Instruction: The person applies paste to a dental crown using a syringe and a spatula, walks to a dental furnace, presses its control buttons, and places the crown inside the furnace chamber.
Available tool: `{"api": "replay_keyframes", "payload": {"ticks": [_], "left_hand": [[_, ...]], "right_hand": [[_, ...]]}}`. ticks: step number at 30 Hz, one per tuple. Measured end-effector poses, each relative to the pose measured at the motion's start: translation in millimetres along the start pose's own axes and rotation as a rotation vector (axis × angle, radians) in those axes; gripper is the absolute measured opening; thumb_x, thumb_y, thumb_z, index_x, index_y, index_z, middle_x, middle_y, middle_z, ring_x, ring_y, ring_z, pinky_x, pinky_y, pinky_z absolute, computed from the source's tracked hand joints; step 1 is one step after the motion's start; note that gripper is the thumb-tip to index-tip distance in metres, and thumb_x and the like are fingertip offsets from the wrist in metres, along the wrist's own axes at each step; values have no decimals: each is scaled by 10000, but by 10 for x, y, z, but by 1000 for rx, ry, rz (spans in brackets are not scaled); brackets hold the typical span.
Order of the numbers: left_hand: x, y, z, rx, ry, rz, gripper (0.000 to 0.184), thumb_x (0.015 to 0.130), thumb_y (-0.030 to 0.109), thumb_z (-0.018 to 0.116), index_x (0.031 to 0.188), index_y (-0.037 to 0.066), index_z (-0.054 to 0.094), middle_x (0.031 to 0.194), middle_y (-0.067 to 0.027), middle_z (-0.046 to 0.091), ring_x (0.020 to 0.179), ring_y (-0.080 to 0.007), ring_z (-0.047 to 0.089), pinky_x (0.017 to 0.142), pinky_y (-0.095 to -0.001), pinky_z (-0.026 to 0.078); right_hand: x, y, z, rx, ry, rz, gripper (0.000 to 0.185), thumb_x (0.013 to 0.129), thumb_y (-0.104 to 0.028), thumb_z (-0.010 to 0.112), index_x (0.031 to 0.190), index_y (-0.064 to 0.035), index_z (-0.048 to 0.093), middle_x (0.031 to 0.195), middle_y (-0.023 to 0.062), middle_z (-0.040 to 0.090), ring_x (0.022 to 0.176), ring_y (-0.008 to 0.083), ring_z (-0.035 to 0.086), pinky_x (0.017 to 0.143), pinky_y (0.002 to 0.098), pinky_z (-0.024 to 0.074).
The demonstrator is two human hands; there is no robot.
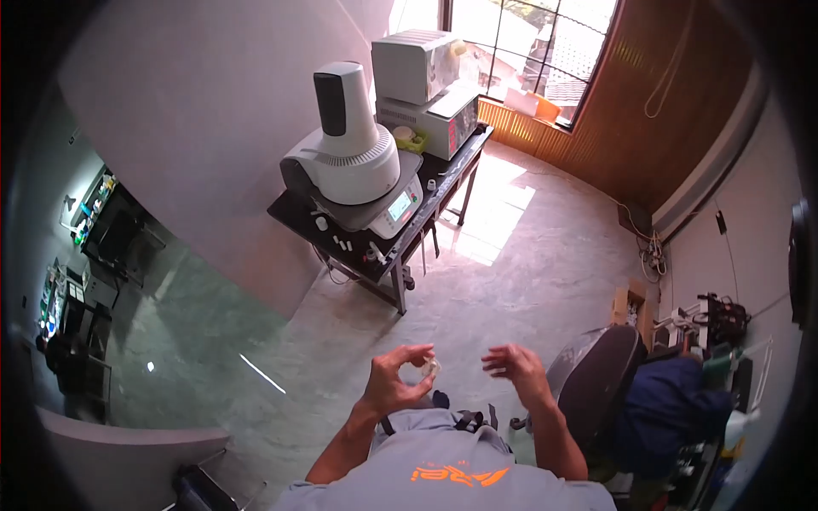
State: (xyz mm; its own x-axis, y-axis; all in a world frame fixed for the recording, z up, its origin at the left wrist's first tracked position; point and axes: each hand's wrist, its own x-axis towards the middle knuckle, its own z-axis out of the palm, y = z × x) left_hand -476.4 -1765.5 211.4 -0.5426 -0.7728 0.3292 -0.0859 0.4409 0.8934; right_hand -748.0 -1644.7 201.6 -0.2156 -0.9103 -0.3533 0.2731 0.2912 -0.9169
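Observation:
Just in front of the grey shirt, my left hand (399, 379) pinches a small whitish object (430, 369) between thumb and fingers. What the object is cannot be made out. To its right, my right hand (514, 368) is raised with its fingers apart and bent a little, holding nothing. The two hands are apart from each other, above the floor. Beyond them stands a dark table (375, 271) that bears a white machine (354, 162) with a lit display. Neither hand touches the table.
Two white box-shaped appliances (409, 72) are stacked behind the machine, near a window (545, 51). A dark chair (596, 383) with dark blue cloth (665, 413) stands close at the right. A cardboard box (630, 308) and cables (652, 255) lie beyond it. Another chair (200, 490) is at lower left.

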Motion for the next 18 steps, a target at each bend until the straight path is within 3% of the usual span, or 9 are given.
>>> {"api": "replay_keyframes", "payload": {"ticks": [6, 11, 13, 18], "left_hand": [[1469, -468, 443, -18, 19, 22, 528, 733, 27, 829, 1250, 29, 721, 1034, -82, 792, 873, -147, 743, 840, -300, 598], [2856, -954, 706, -22, 2, 53, 504, 732, 27, 839, 1223, 23, 727, 1036, -85, 791, 886, -148, 755, 824, -289, 601], [3446, -1077, 762, 4, 9, 50, 486, 730, 24, 841, 1203, 23, 730, 1032, -86, 790, 888, -150, 757, 817, -288, 602], [4663, -1310, 865, 34, 29, 19, 433, 729, 18, 840, 1148, 26, 730, 1029, -98, 783, 863, -154, 755, 804, -289, 602]], "right_hand": [[1908, -1052, -505, -49, -83, -88, 454, 1114, -366, 488, 1286, 22, 649, 1171, 171, 754, 1031, 239, 730, 901, 361, 569], [3780, -1444, -902, 27, -57, -152, 375, 1001, -189, 547, 1321, -13, 629, 1259, 153, 722, 1131, 241, 685, 944, 397, 557], [4435, -1645, -1055, 32, -30, -144, 453, 911, -91, 529, 1353, -28, 604, 1333, 139, 682, 1203, 246, 638, 968, 414, 550], [5959, -1733, -1607, 5, -45, -169, 614, 865, -22, 528, 1477, -28, 487, 1524, 113, 535, 1264, 235, 592, 959, 375, 538]]}}
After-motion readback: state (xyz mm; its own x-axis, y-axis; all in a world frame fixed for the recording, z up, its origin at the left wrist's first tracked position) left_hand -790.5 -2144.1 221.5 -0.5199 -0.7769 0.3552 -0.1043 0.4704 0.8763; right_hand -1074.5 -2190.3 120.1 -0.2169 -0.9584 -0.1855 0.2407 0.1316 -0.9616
